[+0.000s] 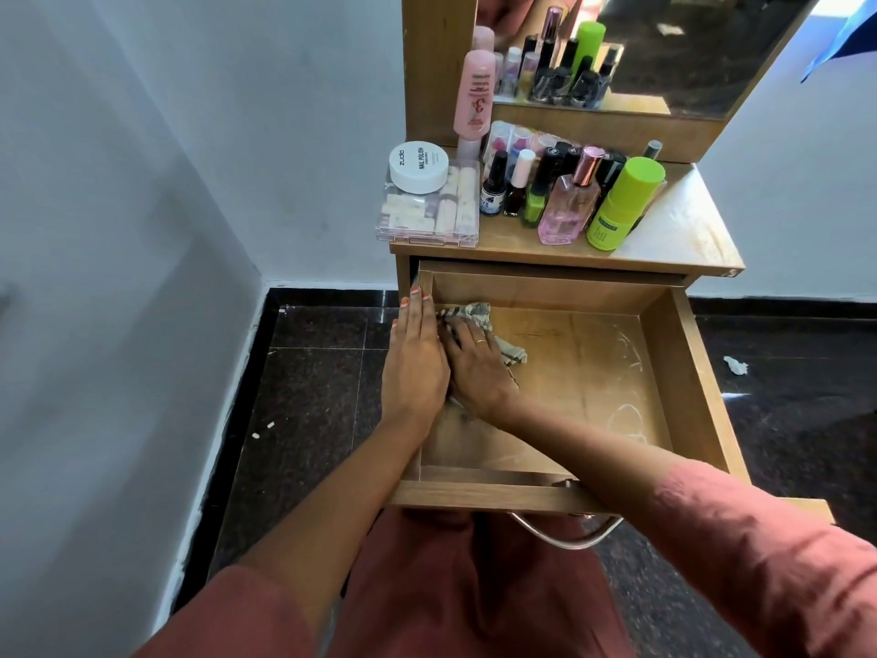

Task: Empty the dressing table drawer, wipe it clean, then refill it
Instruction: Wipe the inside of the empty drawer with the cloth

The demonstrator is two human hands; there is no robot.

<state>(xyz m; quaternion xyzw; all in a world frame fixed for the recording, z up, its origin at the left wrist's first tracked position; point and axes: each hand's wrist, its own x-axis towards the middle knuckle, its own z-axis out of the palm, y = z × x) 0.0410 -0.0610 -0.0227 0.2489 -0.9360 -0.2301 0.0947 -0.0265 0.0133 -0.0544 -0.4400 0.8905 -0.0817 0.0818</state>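
The wooden drawer (702,382) stands pulled out, holding nothing but a cloth. White smears mark its bottom on the right. A grey-green patterned cloth (479,311) lies in the drawer's far left corner. My right hand (479,368) presses flat on the cloth with a ring on one finger. My left hand (414,358) rests with straight fingers along the drawer's left wall, beside the right hand. On the tabletop (674,230) above stand the cosmetics: a pink tube (472,95), a white nail polish remover tub (418,166) on a clear box, small bottles, a pink perfume bottle (567,206) and a green container (621,206).
A mirror (688,45) rises behind the tabletop. The white wall (166,182) is close on the left. Dark tiled floor (308,372) surrounds the table, with a scrap of paper (735,365) at right. The drawer's metal handle (564,534) hangs over my lap.
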